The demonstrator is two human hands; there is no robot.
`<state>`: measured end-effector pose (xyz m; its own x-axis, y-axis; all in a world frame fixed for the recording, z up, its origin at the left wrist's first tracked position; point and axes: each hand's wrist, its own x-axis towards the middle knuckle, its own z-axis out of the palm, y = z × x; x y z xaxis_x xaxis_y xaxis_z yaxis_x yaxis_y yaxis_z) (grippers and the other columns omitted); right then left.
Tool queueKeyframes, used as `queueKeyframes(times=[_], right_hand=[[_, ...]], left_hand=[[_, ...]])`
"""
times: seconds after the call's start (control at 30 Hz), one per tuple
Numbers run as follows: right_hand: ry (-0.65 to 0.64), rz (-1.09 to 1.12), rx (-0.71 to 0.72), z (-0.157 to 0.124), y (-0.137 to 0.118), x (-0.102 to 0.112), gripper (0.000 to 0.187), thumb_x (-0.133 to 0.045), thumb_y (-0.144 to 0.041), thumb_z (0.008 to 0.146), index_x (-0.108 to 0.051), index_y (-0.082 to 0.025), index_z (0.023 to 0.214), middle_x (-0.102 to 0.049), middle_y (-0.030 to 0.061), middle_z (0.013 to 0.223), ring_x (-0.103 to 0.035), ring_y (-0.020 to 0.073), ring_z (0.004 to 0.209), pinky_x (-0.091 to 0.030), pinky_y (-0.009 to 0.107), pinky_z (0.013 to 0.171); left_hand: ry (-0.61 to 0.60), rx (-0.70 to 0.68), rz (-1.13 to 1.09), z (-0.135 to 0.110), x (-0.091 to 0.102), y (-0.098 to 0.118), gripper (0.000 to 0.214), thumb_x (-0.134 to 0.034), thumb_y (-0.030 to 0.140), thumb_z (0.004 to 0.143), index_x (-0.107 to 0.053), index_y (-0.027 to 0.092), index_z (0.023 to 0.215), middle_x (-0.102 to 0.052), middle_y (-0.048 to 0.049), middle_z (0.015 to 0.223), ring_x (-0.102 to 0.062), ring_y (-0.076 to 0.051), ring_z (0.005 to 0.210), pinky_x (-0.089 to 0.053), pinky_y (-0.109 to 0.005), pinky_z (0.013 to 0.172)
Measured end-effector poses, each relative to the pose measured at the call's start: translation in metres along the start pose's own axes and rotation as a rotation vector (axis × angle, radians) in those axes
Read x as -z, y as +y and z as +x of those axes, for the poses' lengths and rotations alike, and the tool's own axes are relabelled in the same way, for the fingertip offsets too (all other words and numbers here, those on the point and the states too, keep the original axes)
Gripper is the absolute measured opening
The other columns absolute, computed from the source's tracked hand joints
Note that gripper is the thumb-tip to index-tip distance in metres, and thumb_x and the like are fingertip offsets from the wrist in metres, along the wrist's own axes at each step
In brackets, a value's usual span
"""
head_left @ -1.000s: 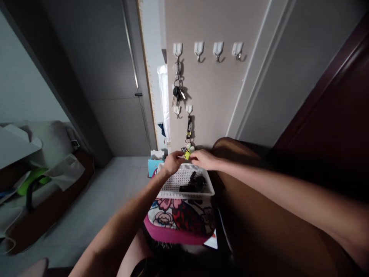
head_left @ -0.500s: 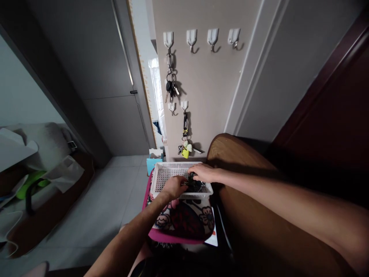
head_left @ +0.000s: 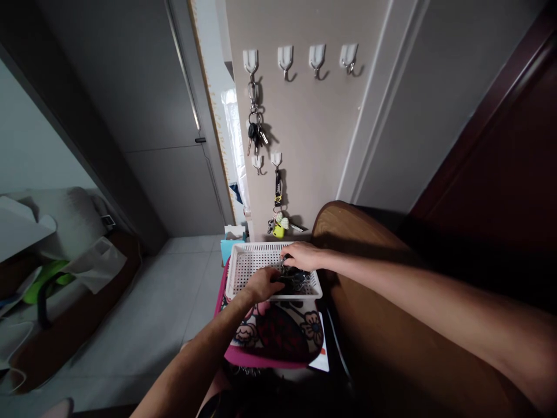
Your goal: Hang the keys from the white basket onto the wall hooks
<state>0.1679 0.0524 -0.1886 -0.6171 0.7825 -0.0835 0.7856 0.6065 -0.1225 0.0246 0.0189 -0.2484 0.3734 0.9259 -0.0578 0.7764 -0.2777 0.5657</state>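
A white perforated basket [head_left: 244,271] rests on a floral pink cushion [head_left: 278,337]. Dark keys [head_left: 296,281] lie in its right half. My left hand [head_left: 262,284] reaches into the basket with fingers curled on the dark keys. My right hand [head_left: 301,255] is over the same pile, fingers bent down onto it. On the wall above, white hooks hold a key bunch [head_left: 253,129] on a carabiner and a black strap keychain [head_left: 277,204] with a yellow-green charm.
Three bare white hooks [head_left: 315,58] sit in the upper row. A brown rounded table [head_left: 369,278] lies to the right under my right arm. A dark red door [head_left: 500,151] is at far right. Grey tiled floor [head_left: 143,313] and a cluttered bench are to the left.
Both hands dropped from the strap keychain on the wall down into the basket. The keychain now hangs free. The hands have closed on the dark keys.
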Motion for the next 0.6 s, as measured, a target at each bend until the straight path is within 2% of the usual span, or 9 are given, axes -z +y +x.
queueKeyframes(times=[0.1,0.2,0.37,0.5,0.6], right_hand=[[-0.024,0.024,0.049,-0.002,-0.004,-0.003,0.020,-0.045,-0.025,0.064,-0.055,-0.019,0.080,-0.058,0.0040,0.077,-0.050,0.0146,0.070,-0.033,0.020,0.054],[0.017,0.096,0.102,-0.001,-0.008,0.002,0.017,-0.047,-0.024,0.062,-0.054,-0.017,0.076,-0.057,0.0050,0.075,-0.050,0.0144,0.067,-0.033,0.020,0.052],[0.174,0.514,-0.142,0.009,0.004,0.021,0.018,-0.038,-0.026,0.070,-0.050,-0.013,0.073,-0.054,0.0023,0.056,-0.049,0.0093,0.046,-0.034,0.019,0.041],[0.130,0.734,-0.240,0.014,0.016,0.017,0.013,-0.042,-0.021,0.068,-0.050,-0.013,0.074,-0.055,0.0012,0.058,-0.049,0.0074,0.044,-0.035,0.018,0.040],[0.045,0.666,-0.195,0.013,0.017,0.011,0.017,-0.045,-0.020,0.065,-0.052,-0.014,0.079,-0.056,0.0004,0.062,-0.050,0.0078,0.047,-0.035,0.018,0.042]], left_hand=[[-0.028,0.040,-0.051,0.004,-0.001,-0.002,0.038,-0.047,0.031,0.058,-0.050,0.016,0.093,-0.057,-0.0015,0.077,-0.050,-0.013,0.068,-0.037,-0.021,0.060],[-0.061,0.054,-0.094,0.009,-0.002,-0.004,0.040,-0.048,0.030,0.057,-0.049,0.016,0.094,-0.057,-0.0016,0.076,-0.049,-0.013,0.067,-0.037,-0.021,0.059],[-0.044,0.109,-0.175,0.011,-0.003,-0.007,0.049,-0.048,0.033,0.057,-0.044,0.013,0.101,-0.056,-0.0043,0.078,-0.049,-0.013,0.067,-0.038,-0.021,0.060],[-0.021,0.091,-0.221,0.011,-0.003,-0.007,0.041,-0.046,0.031,0.059,-0.048,0.013,0.096,-0.057,-0.0035,0.075,-0.050,-0.012,0.065,-0.038,-0.020,0.059],[-0.016,0.026,-0.192,0.009,-0.002,-0.004,0.030,-0.045,0.028,0.060,-0.054,0.015,0.086,-0.058,-0.0019,0.073,-0.051,-0.012,0.066,-0.038,-0.020,0.060]])
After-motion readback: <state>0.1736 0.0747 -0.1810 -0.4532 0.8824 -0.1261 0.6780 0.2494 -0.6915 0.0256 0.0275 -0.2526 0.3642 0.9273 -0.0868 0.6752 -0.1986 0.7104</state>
